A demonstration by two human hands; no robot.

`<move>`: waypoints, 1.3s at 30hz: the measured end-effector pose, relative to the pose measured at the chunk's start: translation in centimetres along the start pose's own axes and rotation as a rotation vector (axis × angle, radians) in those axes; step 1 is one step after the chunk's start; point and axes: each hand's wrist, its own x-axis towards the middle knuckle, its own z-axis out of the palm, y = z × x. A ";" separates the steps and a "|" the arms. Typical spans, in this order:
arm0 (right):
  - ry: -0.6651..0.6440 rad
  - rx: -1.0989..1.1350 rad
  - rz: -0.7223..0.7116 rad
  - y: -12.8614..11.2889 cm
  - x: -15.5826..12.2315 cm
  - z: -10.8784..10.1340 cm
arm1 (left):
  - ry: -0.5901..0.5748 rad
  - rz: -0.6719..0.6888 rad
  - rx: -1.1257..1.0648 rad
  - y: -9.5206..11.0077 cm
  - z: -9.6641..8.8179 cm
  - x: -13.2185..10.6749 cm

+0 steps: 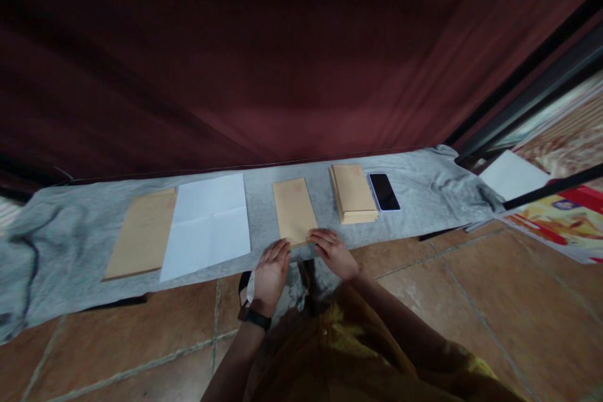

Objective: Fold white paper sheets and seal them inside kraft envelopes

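A small brown paper envelope [296,207] with a faint reddish mark near its top lies on grey cloth in front of me. My left hand [273,270], with a dark watch on its wrist, has its fingers closed at the lower left corner of this envelope. At the lower right corner, the fingers of my right hand [333,252] are bent and pressed together on the paper. Just right of it sits a stack of similar brown envelopes [354,190]. Left of it is a white sheet of paper [210,226] with fold creases, partly beside a larger brown envelope pile [141,232].
A phone [385,192] with a dark screen lies right of the stack. The grey cloth [424,182] covers a long narrow surface against a dark red panel [282,75]. Brown floor tiles [179,320] show below. At far right are a white sheet [513,176] and colourful packaging [565,220].
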 end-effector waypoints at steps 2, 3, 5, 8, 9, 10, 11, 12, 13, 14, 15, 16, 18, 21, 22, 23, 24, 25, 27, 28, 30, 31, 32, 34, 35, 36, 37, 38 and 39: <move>0.019 0.014 0.031 0.0 0.2 0.1 | 0.006 -0.016 -0.010 0.1 0.0 0.2; 0.026 0.017 0.046 0.0 0.4 0.2 | 0.008 -0.023 -0.014 0.1 0.0 0.3; 0.037 0.024 0.069 0.0 0.7 0.3 | 0.010 -0.033 -0.023 0.1 0.0 0.5; 0.040 0.036 0.083 0.1 1.0 0.2 | 0.018 -0.045 -0.030 0.1 0.0 0.6; 0.043 0.038 0.089 0.2 1.1 0.2 | 0.022 -0.049 -0.030 0.1 0.1 0.6; 0.049 0.042 0.096 0.2 1.2 0.2 | 0.026 -0.053 -0.030 0.1 0.2 0.6; 0.058 0.046 0.103 0.2 1.2 0.1 | 0.030 -0.058 -0.031 0.1 0.2 0.6; 0.065 0.052 0.109 0.2 1.3 0.1 | 0.033 -0.062 -0.033 0.0 0.3 0.7; 0.072 0.059 0.113 0.3 1.3 0.0 | 0.034 -0.068 -0.038 0.0 0.4 0.7; 0.076 0.067 0.116 0.3 1.4 0.0 | 0.036 -0.074 -0.043 0.0 0.4 0.7; 0.077 0.073 0.118 0.2 1.4 -0.1 | 0.039 -0.081 -0.049 0.0 0.5 0.8; 0.078 0.080 0.123 0.2 1.4 -0.1 | 0.041 -0.087 -0.057 0.0 0.5 0.9; 0.090 0.094 0.139 0.2 1.5 0.0 | 0.044 -0.097 -0.072 0.0 0.4 1.1; 0.118 0.117 0.166 0.3 1.5 0.2 | 0.051 -0.118 -0.089 0.1 0.3 1.4; 0.126 0.120 0.174 0.3 1.5 0.3 | 0.056 -0.127 -0.095 0.1 0.3 1.5; 0.131 0.119 0.180 0.3 1.5 0.4 | 0.063 -0.136 -0.102 0.1 0.2 1.6; 0.136 0.115 0.185 0.3 1.5 0.5 | 0.069 -0.143 -0.111 0.0 0.2 1.7; 0.140 0.109 0.188 0.3 1.5 0.6 | 0.075 -0.150 -0.122 0.0 0.2 1.8; 0.147 0.093 0.192 0.2 1.5 0.7 | 0.087 -0.165 -0.140 0.0 0.3 2.0; 0.149 0.086 0.194 0.2 1.6 0.7 | 0.091 -0.174 -0.147 0.0 0.3 2.1; 0.149 0.073 0.198 0.1 1.6 0.7 | 0.097 -0.193 -0.149 0.1 0.3 2.2; 0.151 0.069 0.201 0.1 1.7 0.8 | 0.097 -0.204 -0.144 0.2 0.2 2.3; 0.153 0.064 0.205 0.0 1.7 0.8 | 0.095 -0.216 -0.136 0.3 0.2 2.4; 0.160 0.057 0.211 0.0 1.7 0.8 | 0.088 -0.237 -0.117 0.5 0.0 2.6; 0.166 0.052 0.215 0.0 1.7 0.9 | 0.084 -0.245 -0.109 0.7 0.0 2.7; 0.171 0.045 0.219 -0.1 1.8 0.9 | 0.078 -0.250 -0.101 0.8 -0.1 2.7; 0.173 0.038 0.220 -0.1 1.8 0.9 | 0.073 -0.255 -0.093 0.9 -0.1 2.8; 0.175 0.030 0.219 -0.1 1.8 1.0 | 0.067 -0.258 -0.083 0.9 -0.1 2.8; 0.178 0.021 0.219 -0.1 1.8 1.0 | 0.062 -0.262 -0.068 1.0 -0.2 2.9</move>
